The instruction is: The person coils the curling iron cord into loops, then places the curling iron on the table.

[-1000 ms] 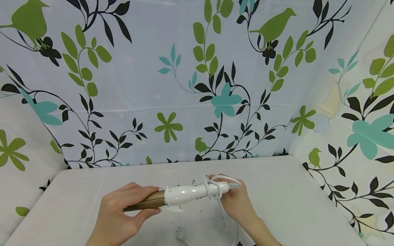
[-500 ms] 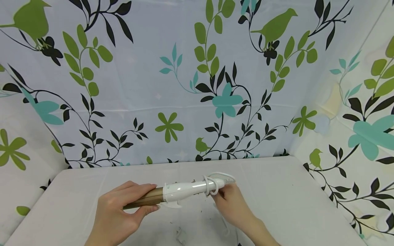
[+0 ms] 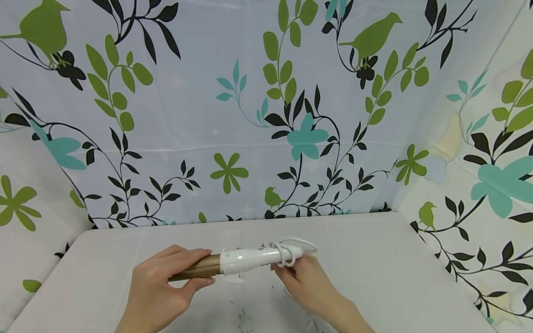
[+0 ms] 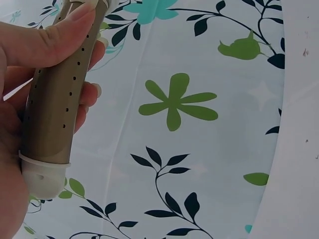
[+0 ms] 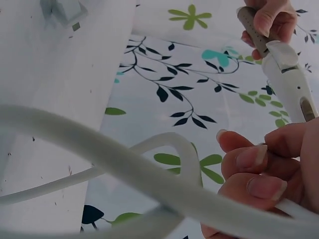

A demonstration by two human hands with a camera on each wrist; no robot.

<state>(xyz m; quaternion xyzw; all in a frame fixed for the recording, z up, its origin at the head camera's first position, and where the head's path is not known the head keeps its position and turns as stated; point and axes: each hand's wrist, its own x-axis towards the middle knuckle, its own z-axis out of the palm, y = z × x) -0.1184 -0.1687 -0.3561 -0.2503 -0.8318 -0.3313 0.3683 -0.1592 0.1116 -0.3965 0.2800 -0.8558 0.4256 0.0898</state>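
A curling iron with a white handle (image 3: 245, 260) and a brown barrel (image 3: 200, 267) is held level above the table. My left hand (image 3: 160, 286) grips the barrel, thumb on one side and fingers on the other. Rows of small holes and a white end cap (image 4: 45, 179) show on the barrel in the left wrist view. A white cord (image 3: 285, 254) loops around the handle's far end. There my right hand (image 3: 310, 282) has its fingers curled round the cord, just under the handle. Close, blurred cord strands (image 5: 114, 162) cross the right wrist view.
The white table (image 3: 374, 277) bears scattered dark specks. A pale plug (image 5: 67, 10) lies on it, blurred near the front in the head view. Patterned curtains (image 3: 187, 115) with leaves and birds stand behind and at both sides.
My right hand has shifted from the cord end of the handle to below it, slightly left. The cord loops have changed shape. My left hand keeps its grip on the barrel.
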